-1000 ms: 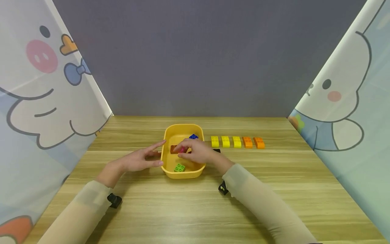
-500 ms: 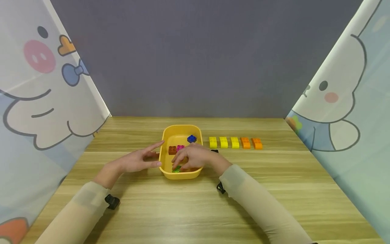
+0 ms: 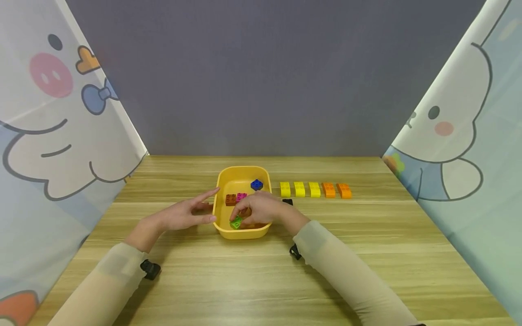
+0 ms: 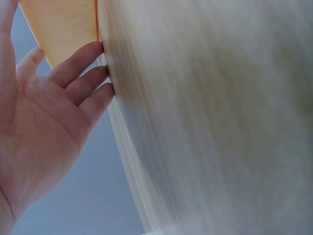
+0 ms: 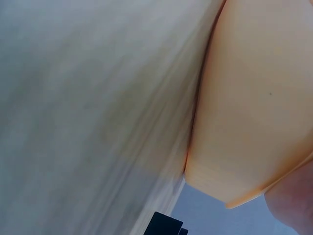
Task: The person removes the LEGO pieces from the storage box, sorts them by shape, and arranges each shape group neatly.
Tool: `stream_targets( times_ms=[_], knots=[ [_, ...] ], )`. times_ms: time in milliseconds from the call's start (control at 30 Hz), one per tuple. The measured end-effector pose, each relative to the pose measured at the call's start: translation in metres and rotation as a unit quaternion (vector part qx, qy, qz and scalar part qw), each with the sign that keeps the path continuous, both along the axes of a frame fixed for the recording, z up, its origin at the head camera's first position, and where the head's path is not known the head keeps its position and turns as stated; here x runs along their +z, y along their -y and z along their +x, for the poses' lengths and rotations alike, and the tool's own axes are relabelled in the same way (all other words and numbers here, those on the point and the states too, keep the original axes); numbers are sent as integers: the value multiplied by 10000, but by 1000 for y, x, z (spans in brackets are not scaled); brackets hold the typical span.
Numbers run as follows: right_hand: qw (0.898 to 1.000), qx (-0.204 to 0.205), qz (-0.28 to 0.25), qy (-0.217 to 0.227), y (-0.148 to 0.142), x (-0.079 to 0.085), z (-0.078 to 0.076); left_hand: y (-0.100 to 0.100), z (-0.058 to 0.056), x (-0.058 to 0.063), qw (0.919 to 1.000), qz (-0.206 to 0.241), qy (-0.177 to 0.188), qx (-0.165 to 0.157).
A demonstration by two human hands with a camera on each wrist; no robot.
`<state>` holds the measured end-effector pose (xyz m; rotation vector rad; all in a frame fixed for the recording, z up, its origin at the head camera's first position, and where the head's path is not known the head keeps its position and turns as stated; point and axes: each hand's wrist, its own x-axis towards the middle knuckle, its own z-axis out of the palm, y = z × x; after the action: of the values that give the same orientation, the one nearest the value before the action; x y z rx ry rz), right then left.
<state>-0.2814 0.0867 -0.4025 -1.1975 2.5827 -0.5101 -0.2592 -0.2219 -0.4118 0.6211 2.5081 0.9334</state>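
Observation:
A yellow plastic tray (image 3: 221, 228) stands on the table, holding a few studded toy bricks. My right hand (image 3: 261, 207) reaches over the tray's right rim and pinches a green toy brick (image 3: 235, 222) between thumb and fingers near the front end. Behind it, a brown brick (image 3: 230, 199) and a pink brick (image 3: 241, 197) sit side by side, and a blue brick (image 3: 256, 184) lies by the back right corner. My left hand (image 3: 187, 215) rests with spread fingers against the tray's left side; its fairly straight fingers show in the left wrist view. The right wrist view mostly hides the right hand's fingers.
To the right of the tray runs a row of yellow bricks (image 3: 299, 189) and orange bricks (image 3: 344, 191). A black piece (image 3: 287, 202) shows just beyond the right wrist. A grey panel (image 3: 265, 81) closes off the back, with printed curtains on both sides.
My right hand has moved from the middle of the tray toward its front and taken hold of the green brick, which has turned a little. The left hand stays at the rim.

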Motion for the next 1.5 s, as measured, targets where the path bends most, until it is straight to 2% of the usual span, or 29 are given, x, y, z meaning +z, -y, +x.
stream_targets(
  times_ms=[300, 733, 1000, 1100, 1267, 1500],
  knots=[
    [10000, -80, 6, 8, 0, 1, 1, 0, 0, 0, 10000, -24, 12, 41],
    [9970, -285, -585, 427, -2, 1, 1, 2, -1, -1, 10000, -1, 28, 45],
    [9945, -420, -853, 429, -4, 3, 3, 2, -1, -1, 10000, 14, 35, -7],
    [9909, -437, -1165, 523, -6, 3, 2, 1, -1, 0, 10000, 7, 45, -11],
    [9784, -350, -1889, 760, -10, 4, -2, 1, 0, 1, 10000, -47, 44, 22],
    [9659, -545, -2456, 605, -25, 10, -2, 2, 0, 1, 10000, 11, 73, 20]
  ],
)
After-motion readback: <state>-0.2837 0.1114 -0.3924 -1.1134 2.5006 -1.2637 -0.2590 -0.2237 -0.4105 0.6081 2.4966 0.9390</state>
